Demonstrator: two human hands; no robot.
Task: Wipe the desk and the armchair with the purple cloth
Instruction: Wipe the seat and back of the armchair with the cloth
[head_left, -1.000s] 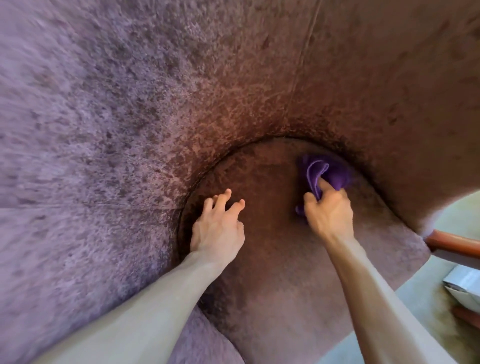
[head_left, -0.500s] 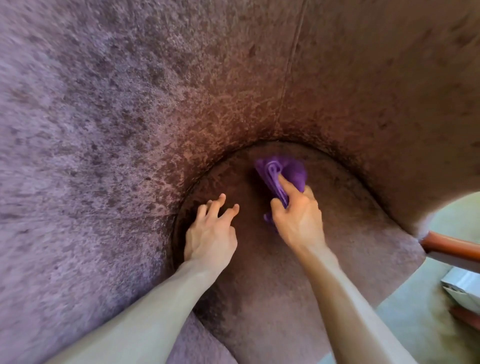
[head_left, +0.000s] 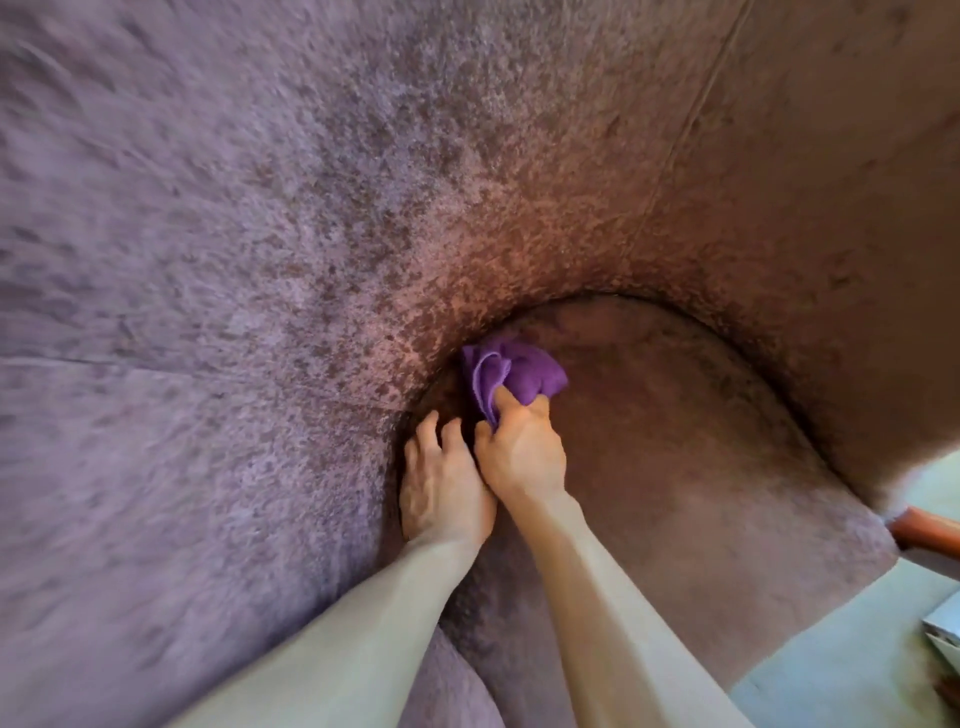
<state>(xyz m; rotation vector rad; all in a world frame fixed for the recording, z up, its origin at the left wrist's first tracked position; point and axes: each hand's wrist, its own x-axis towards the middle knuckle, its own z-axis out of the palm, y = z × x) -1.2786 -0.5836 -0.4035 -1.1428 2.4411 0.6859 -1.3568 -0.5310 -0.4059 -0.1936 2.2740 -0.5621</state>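
The mauve velvet armchair (head_left: 260, 312) fills the view; its curved backrest wraps round the darker seat cushion (head_left: 675, 467). My right hand (head_left: 522, 454) grips the bunched purple cloth (head_left: 511, 374) and presses it on the seat's back left, where the cushion meets the backrest. My left hand (head_left: 441, 488) rests flat on the seat's left edge, fingers spread, touching the right hand's side and holding nothing. The desk is out of view.
A reddish-brown wooden chair part (head_left: 930, 530) sticks out at the right edge. Pale floor (head_left: 831, 670) shows at the bottom right, with a white object (head_left: 948, 629) partly cut off by the frame.
My right hand has swept the cloth leftward across the back of the seat, from the right side to the left corner, ending against my left hand, which stayed on the seat.
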